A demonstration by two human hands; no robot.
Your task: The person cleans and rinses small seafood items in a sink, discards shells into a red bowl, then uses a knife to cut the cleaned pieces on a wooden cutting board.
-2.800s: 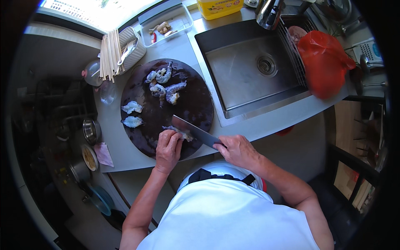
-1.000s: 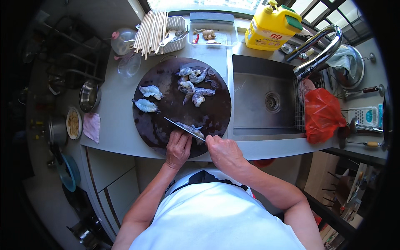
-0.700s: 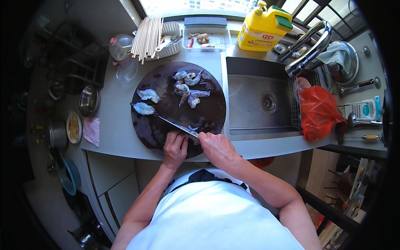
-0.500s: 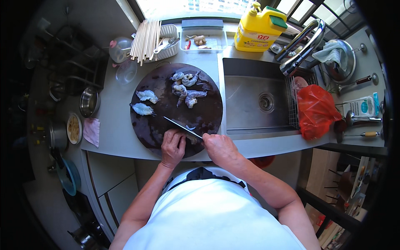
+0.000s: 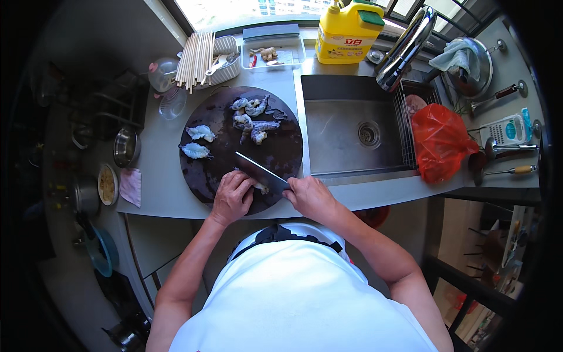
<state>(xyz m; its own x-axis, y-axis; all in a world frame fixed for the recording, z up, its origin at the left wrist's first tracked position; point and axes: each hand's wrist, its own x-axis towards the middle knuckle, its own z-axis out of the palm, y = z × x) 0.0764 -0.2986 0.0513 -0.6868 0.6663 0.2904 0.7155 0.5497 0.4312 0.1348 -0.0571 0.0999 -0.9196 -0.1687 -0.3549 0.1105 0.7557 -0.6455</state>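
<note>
My right hand (image 5: 311, 196) grips the handle of a kitchen knife (image 5: 261, 172), its broad blade slanting up and left over a round dark cutting board (image 5: 217, 167). Close to the board's front edge, my left hand (image 5: 232, 196) has its fingers bent down on a shrimp (image 5: 261, 188), which shows only partly beside the blade. On the board's left lie two flattened, opened shrimp, one (image 5: 201, 132) above the other (image 5: 194, 151). Several peeled grey shrimp (image 5: 256, 107) are heaped toward the far right of the board.
Right of the board is a steel sink (image 5: 331, 135) with a wire rack and a red plastic bag (image 5: 441, 141). Behind stand a tray of ginger and chili (image 5: 281, 57), chopsticks (image 5: 195, 58) and a yellow jug (image 5: 349, 35). A pink cloth (image 5: 130, 186) hangs at the left edge.
The view has shifted slightly. The knife blade has turned, showing more of its flat side, and sits farther from my left fingers' tips. Both hands keep their hold.
</note>
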